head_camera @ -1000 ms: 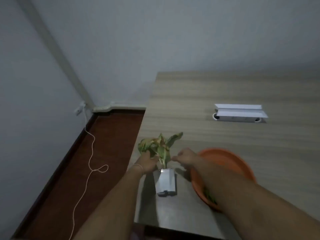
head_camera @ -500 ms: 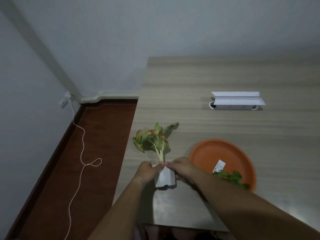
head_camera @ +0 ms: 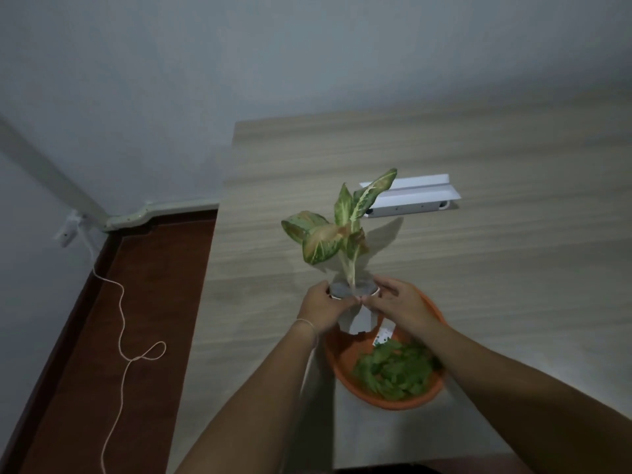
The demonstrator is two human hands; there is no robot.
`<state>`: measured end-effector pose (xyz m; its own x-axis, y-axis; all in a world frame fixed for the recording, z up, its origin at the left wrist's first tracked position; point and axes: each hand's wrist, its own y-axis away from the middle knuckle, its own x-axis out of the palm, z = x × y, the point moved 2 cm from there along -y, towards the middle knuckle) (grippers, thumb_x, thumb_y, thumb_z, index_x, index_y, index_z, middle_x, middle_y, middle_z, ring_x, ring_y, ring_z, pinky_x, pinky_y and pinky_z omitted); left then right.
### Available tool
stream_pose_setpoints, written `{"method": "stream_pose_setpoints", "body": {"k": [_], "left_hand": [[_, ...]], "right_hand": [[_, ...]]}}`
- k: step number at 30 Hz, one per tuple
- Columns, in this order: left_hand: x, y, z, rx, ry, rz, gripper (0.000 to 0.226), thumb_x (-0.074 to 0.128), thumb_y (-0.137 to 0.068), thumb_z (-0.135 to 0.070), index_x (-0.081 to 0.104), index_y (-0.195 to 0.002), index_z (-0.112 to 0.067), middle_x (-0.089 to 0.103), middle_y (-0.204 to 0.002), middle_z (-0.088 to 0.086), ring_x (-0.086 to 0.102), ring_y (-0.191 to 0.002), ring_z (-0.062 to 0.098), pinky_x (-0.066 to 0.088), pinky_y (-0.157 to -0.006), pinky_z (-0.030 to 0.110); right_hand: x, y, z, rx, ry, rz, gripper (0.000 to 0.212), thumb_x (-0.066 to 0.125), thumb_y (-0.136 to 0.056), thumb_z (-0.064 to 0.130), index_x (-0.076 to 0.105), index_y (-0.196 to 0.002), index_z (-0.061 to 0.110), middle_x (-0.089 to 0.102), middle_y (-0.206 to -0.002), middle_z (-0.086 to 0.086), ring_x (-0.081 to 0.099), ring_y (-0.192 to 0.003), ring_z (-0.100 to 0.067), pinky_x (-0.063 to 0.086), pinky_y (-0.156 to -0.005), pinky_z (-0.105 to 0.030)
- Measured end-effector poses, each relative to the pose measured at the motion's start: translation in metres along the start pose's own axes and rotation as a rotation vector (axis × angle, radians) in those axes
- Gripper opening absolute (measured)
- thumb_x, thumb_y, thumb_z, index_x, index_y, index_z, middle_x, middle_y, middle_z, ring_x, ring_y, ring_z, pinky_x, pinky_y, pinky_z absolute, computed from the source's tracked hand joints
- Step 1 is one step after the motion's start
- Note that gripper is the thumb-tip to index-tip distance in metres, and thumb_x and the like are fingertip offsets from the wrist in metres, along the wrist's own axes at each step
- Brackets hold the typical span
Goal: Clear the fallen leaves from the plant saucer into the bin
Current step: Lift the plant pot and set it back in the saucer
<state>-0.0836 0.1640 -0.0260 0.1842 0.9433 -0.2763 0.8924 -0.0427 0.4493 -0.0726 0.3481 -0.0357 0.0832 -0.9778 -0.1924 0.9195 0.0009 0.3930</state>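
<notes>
A small white plant pot (head_camera: 359,318) with a green and pink leafy plant (head_camera: 337,230) is held over the far left part of the orange saucer (head_camera: 345,357). My left hand (head_camera: 319,307) grips the pot's rim from the left and my right hand (head_camera: 398,304) grips it from the right. A heap of fallen green leaves (head_camera: 396,369) lies in the near half of the saucer, beside a small white label (head_camera: 384,333). Whether the pot's base touches the saucer is hidden. No bin is in view.
The saucer sits near the front left corner of a wooden table (head_camera: 478,268). A white power strip box (head_camera: 413,195) lies further back on the table. Left of the table is dark red floor (head_camera: 136,302) with a white cord (head_camera: 119,323) trailing from a wall plug.
Both hands have carried the pot from the table's left edge to the right, over the saucer. The pot is now held higher by its rim, and the leaf heap shows in full.
</notes>
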Motion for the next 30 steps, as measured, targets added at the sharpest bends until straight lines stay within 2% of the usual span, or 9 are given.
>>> {"method": "stream_pose_setpoints", "body": {"k": [3,5,7,11,14,17,21,24,30], "left_hand": [[0.023,-0.011,0.000,0.043,-0.032,0.040,0.056,0.086,-0.056,-0.037,0.067,-0.104,-0.015,0.075,-0.102,0.001,0.070,-0.092,0.016,0.059,-0.086,0.042],[0.036,-0.014,0.001,0.062,-0.062,0.056,0.053,0.087,-0.061,-0.028,0.068,-0.109,-0.016,0.073,-0.109,0.001,0.069,-0.097,0.015,0.057,-0.088,0.040],[0.047,-0.016,0.003,0.048,-0.069,0.040,0.046,0.086,-0.067,-0.019,0.069,-0.110,-0.015,0.071,-0.110,0.001,0.066,-0.099,0.014,0.056,-0.084,0.028],[0.056,-0.019,0.018,0.036,-0.042,-0.024,0.057,0.090,-0.061,-0.018,0.067,-0.112,-0.015,0.069,-0.114,-0.002,0.064,-0.103,0.015,0.049,-0.069,0.004],[0.059,-0.012,0.022,-0.014,-0.038,0.015,0.054,0.085,-0.070,-0.016,0.058,-0.117,-0.020,0.057,-0.124,-0.005,0.056,-0.118,0.017,0.049,-0.091,0.021],[0.058,-0.006,0.030,-0.012,-0.071,0.011,0.067,0.083,-0.063,-0.038,0.054,-0.121,-0.022,0.056,-0.134,0.001,0.052,-0.125,0.021,0.042,-0.108,0.034],[0.049,0.001,0.054,0.054,-0.374,0.040,0.052,0.082,-0.061,-0.042,0.067,-0.107,-0.023,0.071,-0.107,-0.002,0.065,-0.099,0.013,0.054,-0.090,0.032],[0.053,0.016,0.066,0.121,-0.722,0.263,0.042,0.076,-0.064,-0.045,0.063,-0.101,-0.031,0.067,-0.106,-0.004,0.065,-0.096,0.016,0.056,-0.085,0.037],[0.077,0.025,0.073,0.184,-1.085,0.410,0.061,0.071,-0.074,-0.033,0.051,-0.131,-0.023,0.047,-0.127,0.012,0.053,-0.109,0.035,0.047,-0.099,0.042]], "right_hand": [[-0.023,-0.004,-0.010,-0.032,0.028,-0.002,0.076,0.083,-0.072,0.000,0.049,-0.139,0.003,0.068,-0.103,0.012,0.070,-0.082,0.007,0.055,-0.070,-0.015],[-0.033,-0.006,-0.017,-0.086,0.077,-0.014,0.071,0.087,-0.068,0.004,0.059,-0.131,0.021,0.072,-0.101,0.018,0.070,-0.089,0.005,0.058,-0.077,-0.024],[-0.037,-0.006,-0.023,-0.152,0.133,-0.001,0.062,0.087,-0.068,0.008,0.064,-0.115,0.041,0.074,-0.106,0.021,0.069,-0.100,-0.001,0.058,-0.086,-0.031],[-0.036,-0.007,-0.039,-0.254,0.273,-0.030,0.065,0.085,-0.073,0.017,0.059,-0.132,0.026,0.066,-0.128,0.008,0.063,-0.117,-0.008,0.055,-0.095,-0.031],[-0.036,-0.011,-0.049,-0.237,0.390,-0.041,0.074,0.076,-0.075,0.024,0.046,-0.141,0.039,0.054,-0.140,0.015,0.053,-0.127,-0.003,0.049,-0.104,-0.032],[-0.034,-0.004,-0.054,-0.187,0.334,-0.042,0.077,0.078,-0.076,0.025,0.041,-0.141,0.041,0.054,-0.138,0.017,0.054,-0.125,-0.004,0.052,-0.101,-0.036],[-0.033,0.007,-0.072,-0.104,0.351,-0.073,0.085,0.081,-0.067,0.052,0.039,-0.138,0.030,0.053,-0.132,0.016,0.053,-0.122,-0.008,0.050,-0.100,-0.037],[-0.038,0.016,-0.084,-0.056,0.633,0.009,0.089,0.070,-0.060,0.071,0.040,-0.134,0.033,0.049,-0.137,0.005,0.048,-0.128,-0.018,0.048,-0.102,-0.043],[-0.014,0.037,-0.096,-0.064,1.113,0.250,0.087,0.072,-0.069,0.055,0.034,-0.143,0.027,0.041,-0.137,-0.011,0.043,-0.125,-0.033,0.042,-0.105,-0.045]]}}
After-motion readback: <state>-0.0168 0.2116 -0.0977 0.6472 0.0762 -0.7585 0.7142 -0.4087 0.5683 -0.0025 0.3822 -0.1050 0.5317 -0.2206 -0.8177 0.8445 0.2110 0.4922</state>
